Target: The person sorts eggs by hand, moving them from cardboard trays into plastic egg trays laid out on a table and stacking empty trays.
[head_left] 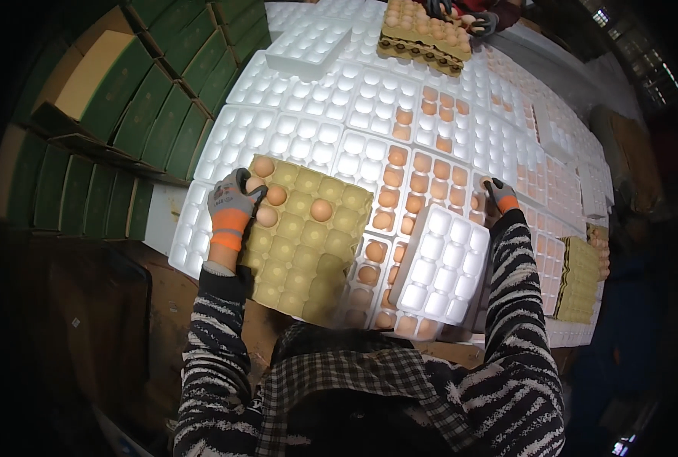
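Observation:
My left hand (234, 206), in a grey and orange glove, curls its fingers round a brown egg (255, 185) at the left edge of a yellowish pulp egg tray (308, 251). Several other eggs sit in that tray, one of them apart (321, 210); most of its cups hold nothing. Over to the right, my right hand (502, 196), gloved alike, closes its fingertips on a pale egg (484, 183) at the edge of a white egg tray (439, 171) partly filled with brown eggs. The glove hides part of that egg.
White plastic trays cover the table, some holding eggs. A stack of white trays (442, 263) stands near me, right of the pulp tray. Green cartons (114, 87) are piled at the left. Across the table, another person's gloved hand (484, 24) is at stacked pulp trays of eggs (423, 38).

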Available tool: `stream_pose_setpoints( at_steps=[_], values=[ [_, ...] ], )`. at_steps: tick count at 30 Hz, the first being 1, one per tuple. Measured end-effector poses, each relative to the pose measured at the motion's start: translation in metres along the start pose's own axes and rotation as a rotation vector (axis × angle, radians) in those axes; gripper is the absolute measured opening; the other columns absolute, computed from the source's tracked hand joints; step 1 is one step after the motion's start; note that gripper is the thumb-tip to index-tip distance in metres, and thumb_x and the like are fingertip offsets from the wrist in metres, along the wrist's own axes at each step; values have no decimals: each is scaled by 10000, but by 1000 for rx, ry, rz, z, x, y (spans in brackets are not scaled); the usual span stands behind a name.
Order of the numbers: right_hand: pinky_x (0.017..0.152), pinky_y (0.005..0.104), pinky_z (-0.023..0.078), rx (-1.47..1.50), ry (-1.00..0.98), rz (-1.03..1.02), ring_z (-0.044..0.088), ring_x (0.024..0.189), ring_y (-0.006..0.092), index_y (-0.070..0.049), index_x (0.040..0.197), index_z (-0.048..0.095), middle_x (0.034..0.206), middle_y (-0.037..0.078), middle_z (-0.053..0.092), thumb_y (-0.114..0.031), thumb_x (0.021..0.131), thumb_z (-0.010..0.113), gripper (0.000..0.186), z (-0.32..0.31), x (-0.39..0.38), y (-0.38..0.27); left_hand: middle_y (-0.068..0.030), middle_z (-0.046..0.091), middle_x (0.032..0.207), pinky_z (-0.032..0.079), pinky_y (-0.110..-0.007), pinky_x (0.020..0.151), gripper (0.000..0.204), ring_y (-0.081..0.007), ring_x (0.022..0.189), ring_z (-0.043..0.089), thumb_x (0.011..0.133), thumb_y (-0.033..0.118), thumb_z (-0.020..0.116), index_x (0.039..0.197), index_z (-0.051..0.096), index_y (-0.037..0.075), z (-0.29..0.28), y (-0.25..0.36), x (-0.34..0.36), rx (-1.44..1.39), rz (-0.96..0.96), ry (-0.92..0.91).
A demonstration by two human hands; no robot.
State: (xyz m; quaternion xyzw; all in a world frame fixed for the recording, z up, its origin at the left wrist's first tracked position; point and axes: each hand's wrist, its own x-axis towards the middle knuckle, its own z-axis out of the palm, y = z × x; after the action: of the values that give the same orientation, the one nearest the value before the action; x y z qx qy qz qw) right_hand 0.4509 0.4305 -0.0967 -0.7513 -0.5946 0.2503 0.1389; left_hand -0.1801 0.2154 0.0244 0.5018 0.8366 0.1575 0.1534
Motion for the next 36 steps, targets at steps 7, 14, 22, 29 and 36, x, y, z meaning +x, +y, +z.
stream_pose_setpoints(
  at_steps=[7,14,22,29,36],
  values=[
    [1065,420,453,-564,215,17,582,1233,341,-149,1347,627,1369,174,596,-336,930,578,460,28,-29,-77,-60,693,1171,509,-356,917,427,-229,1094,627,840,303,701,1212,663,98,15,-48,-2,-403,34,43],
    [865,364,544,295,-340,-812,655,1030,272,-150,1351,597,1267,105,620,-171,880,687,481,77,-207,-346,-64,595,1105,501,-356,963,504,-235,1037,599,850,185,618,1336,564,67,-19,-86,-31,-819,236,-130],
    [871,415,519,-208,-476,-985,671,997,306,-157,1169,695,1074,108,698,-434,875,641,408,159,-237,-416,-94,617,1169,509,-412,927,491,-320,1044,613,769,188,760,1246,644,167,-13,-62,-12,42,325,-236],
    [911,348,507,262,-566,-1002,641,1026,233,-117,1223,643,1141,108,653,-315,887,680,391,153,-244,-400,-9,643,1044,534,-262,787,520,-149,969,628,822,51,658,1326,539,98,-24,-87,20,-1210,-62,-353],
    [810,390,533,-131,-526,-867,678,928,298,-94,1097,675,997,120,701,-439,834,701,434,155,-271,-414,-31,550,1336,522,-399,980,547,-287,1173,593,698,254,827,1225,687,302,2,-31,76,213,327,-183]
  ],
)
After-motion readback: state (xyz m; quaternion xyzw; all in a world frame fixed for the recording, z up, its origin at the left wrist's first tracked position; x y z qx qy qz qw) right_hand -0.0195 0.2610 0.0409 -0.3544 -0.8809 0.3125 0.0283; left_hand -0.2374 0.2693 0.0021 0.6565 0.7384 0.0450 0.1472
